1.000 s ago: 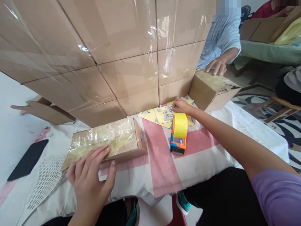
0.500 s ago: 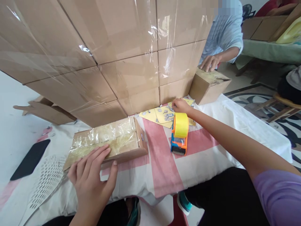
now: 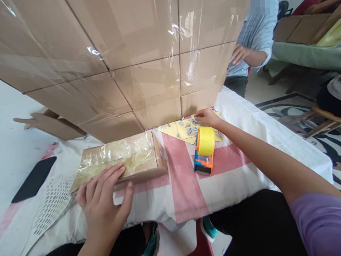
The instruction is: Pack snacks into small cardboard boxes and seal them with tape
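Note:
My left hand (image 3: 105, 193) lies with spread fingers on the near side of a taped cardboard box (image 3: 142, 163), its fingertips on the top. My right hand (image 3: 208, 116) reaches across to the yellow printed paper sheets (image 3: 183, 128) at the foot of the stacked boxes. Its fingers are loosely bent over the sheets, and I see nothing held in them. Below my right wrist stands an orange and blue tape dispenser (image 3: 204, 165) with a yellow roll (image 3: 206, 141), apart from both hands.
A tall stack of taped cardboard boxes (image 3: 149, 81) rises behind. An opened carton (image 3: 57, 124), a black phone-like slab (image 3: 34, 179) and white foam netting (image 3: 53, 199) lie left. Beyond the stack's right end is a co-worker's hand (image 3: 239, 54). A wooden stool (image 3: 326, 117) stands right.
The box under the co-worker's hand at the table's right end is gone from view, and that hand has risen. My right hand's fingers have loosened; my left hand stays put.

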{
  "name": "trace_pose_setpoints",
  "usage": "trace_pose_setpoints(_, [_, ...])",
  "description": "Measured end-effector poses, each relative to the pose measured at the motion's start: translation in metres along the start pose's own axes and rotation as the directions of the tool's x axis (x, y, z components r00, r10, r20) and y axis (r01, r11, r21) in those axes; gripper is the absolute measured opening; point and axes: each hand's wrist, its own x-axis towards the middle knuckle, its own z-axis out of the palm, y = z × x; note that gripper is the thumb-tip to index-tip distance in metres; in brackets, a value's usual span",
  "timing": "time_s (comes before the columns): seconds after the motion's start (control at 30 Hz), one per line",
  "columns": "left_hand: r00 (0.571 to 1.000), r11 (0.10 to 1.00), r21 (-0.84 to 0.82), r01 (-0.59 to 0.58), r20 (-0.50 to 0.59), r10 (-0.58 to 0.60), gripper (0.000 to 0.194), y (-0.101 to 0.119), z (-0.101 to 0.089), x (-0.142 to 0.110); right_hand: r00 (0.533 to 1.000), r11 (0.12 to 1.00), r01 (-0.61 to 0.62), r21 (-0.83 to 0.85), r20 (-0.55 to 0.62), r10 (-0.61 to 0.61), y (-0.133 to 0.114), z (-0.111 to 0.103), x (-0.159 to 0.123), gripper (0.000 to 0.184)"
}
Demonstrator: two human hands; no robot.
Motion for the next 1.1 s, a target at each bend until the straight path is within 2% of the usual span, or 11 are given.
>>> trace_pose_setpoints(0.2, [1.000, 1.000, 0.002, 0.017, 0.020, -0.017, 0.034, 0.001, -0.002, 0.000, 0.998, 0.989, 0.039, -0.143, 0.046, -0.033, 0.000, -0.003, 0.003, 0.020])
trace_pose_setpoints(0.37, [0.999, 1.000, 0.003, 0.020, 0.038, -0.020, 0.035, 0.001, -0.002, 0.000, 1.000, 0.957, 0.003, -0.290, 0.026, 0.005, 0.015, -0.033, 0.007, 0.029])
trace_pose_setpoints(0.47, [0.999, 0.999, 0.003, 0.035, 0.037, -0.035, 0.036, 0.002, -0.002, -0.001, 0.985, 0.907, 0.005, -0.420, 0.157, 0.067, 0.031, -0.057, 0.001, 0.044])
trace_pose_setpoints(0.57, [0.997, 0.998, -0.007, 0.069, 0.030, -0.069, 0.036, 0.003, -0.002, -0.002, 0.935, 0.885, 0.047, -0.463, 0.332, 0.124, 0.042, -0.073, -0.009, 0.059])
trace_pose_setpoints(0.63, [0.997, 0.997, -0.004, 0.073, 0.036, -0.073, 0.036, 0.004, -0.002, -0.002, 0.918, 0.882, 0.045, -0.468, 0.369, 0.149, 0.045, -0.079, -0.014, 0.061])
trace_pose_setpoints(0.7, [0.997, 0.998, 0.007, 0.059, 0.042, -0.059, 0.036, 0.004, -0.001, -0.001, 0.926, 0.876, 0.010, -0.483, 0.335, 0.175, 0.047, -0.082, -0.016, 0.058])
trace_pose_setpoints(0.8, [0.997, 0.998, 0.016, 0.067, 0.034, -0.067, 0.036, 0.004, 0.000, -0.001, 0.937, 0.848, -0.126, -0.515, 0.219, 0.272, 0.048, -0.085, -0.016, 0.054])
trace_pose_setpoints(0.87, [0.996, 0.996, 0.013, 0.088, 0.025, -0.089, 0.036, 0.005, 0.001, 0.000, 0.909, 0.814, -0.214, -0.540, 0.196, 0.368, 0.048, -0.084, -0.017, 0.047])
trace_pose_setpoints(0.93, [0.995, 0.995, 0.007, 0.095, 0.021, -0.095, 0.036, 0.006, 0.002, 0.000, 0.883, 0.794, -0.247, -0.555, 0.209, 0.421, 0.047, -0.080, -0.017, 0.038])
trace_pose_setpoints(1.1, [0.995, 0.995, 0.000, 0.101, 0.009, -0.101, 0.037, 0.005, 0.002, -0.002, 0.912, 0.811, -0.247, -0.531, 0.156, 0.380, 0.046, -0.077, -0.016, 0.023])
